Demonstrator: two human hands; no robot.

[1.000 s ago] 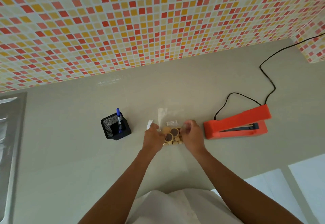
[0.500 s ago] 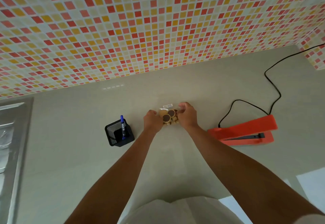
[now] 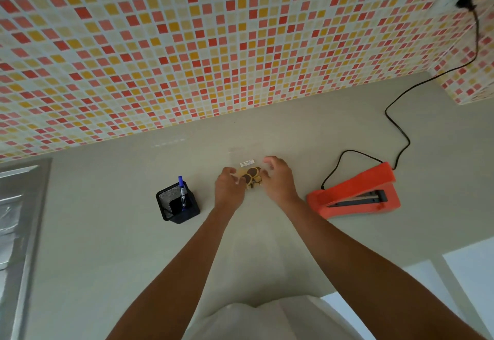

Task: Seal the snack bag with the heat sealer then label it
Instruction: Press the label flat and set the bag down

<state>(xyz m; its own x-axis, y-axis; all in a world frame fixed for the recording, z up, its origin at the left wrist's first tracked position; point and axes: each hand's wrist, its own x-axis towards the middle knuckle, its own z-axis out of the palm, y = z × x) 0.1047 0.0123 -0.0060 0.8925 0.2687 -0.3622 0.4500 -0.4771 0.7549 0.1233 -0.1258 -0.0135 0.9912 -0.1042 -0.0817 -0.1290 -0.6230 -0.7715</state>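
Clear plastic catches a little light at the centre of the table (image 3: 107, 232), where the snack bag (image 3: 250, 175) lies flat between our two hands. Compared with a second ago, we have stretched both arms out and the bag now sits farther from our body, toward 12 o'clock, closer to the tiled wall (image 3: 187, 45). Its empty upper part reaches on toward 12 o'clock, faint against the surface, and a small white sticker (image 3: 246, 163) already shows just above the round biscuits inside.

Our left hand (image 3: 230, 186) sits at the bag's 9 o'clock edge with its fingers curled onto the plastic, pinching or pressing it; we cannot tell which. Our right hand (image 3: 276, 176) is at the 3 o'clock edge, and where half a second ago it was closed over the bag, its fingers are now spread and lifted, touching the bag lightly if at all.

We read this as flattening and squaring the bag before sealing, with the right hand letting go. The orange heat sealer (image 3: 352, 195) stands at 3 o'clock from the bag, well apart, its arm raised and its black cord (image 3: 398, 115) running up to a wall socket. The open mouth has not yet gone near it, so sealing is still ahead. The blue marker (image 3: 182, 188) waits in the black mesh holder (image 3: 177, 203) at 9 o'clock.
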